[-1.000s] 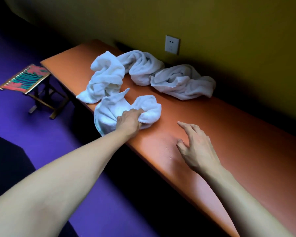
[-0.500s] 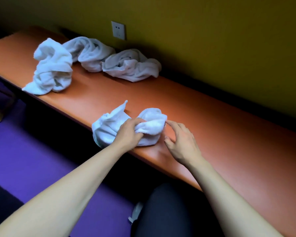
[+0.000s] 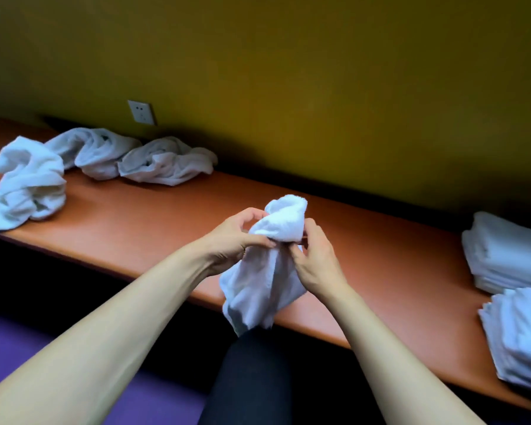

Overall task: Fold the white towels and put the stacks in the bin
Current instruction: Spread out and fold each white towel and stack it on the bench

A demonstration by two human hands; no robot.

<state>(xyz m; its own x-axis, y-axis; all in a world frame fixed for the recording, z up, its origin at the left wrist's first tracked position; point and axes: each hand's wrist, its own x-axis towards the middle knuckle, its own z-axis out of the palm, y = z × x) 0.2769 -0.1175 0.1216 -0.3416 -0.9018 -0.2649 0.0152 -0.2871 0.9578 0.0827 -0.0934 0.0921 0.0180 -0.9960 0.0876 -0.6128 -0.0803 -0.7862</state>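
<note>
Both bare forearms extend forward and converge at centre. Left hand [image 3: 235,237] palm turned inward, fingers curled, thumb and fingertips pinching. Right hand [image 3: 314,256] opposite, close by, fingers curled and pinching likewise. Dark-clad knee [image 3: 252,378] below.

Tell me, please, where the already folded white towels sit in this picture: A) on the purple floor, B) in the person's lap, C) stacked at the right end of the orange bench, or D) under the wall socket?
C: two folded stacks lie at the right end of the orange bench, while the towels near the wall socket are crumpled, not folded.
</note>
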